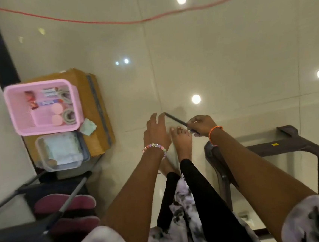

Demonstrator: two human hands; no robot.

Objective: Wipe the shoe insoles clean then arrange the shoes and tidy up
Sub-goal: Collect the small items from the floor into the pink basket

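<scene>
Both arms reach forward and down over the glossy tiled floor (226, 59). The left hand (156, 130), with a bead bracelet (154, 147) at the wrist, has its fingers (161, 116) straight and released, the tips touching the far end of a thin dark strip (176, 120). The right hand (202, 124), wearing an orange wristband (214, 132), pinches the near end of that strip with curled fingers; the strip is seen edge-on and may be an insole, but the blur leaves that unsure. It hangs between the hands above two bare feet (182, 140). At the left a cardboard box (92, 100) stands on the floor against the wall. On it sits a pink basket (9, 108) holding small packets, two pink round lids, a tape roll and a coiled cable. Just beside the basket, also on the box, is a clear tub (40, 151) of white wipes or cloths. Nearer, a dark rack (72, 195) holds a pair of maroon shoes (65, 204) side by side on a lower shelf. At the right stands a dark frame (274, 147). A red cord (67, 20) crosses the top.
</scene>
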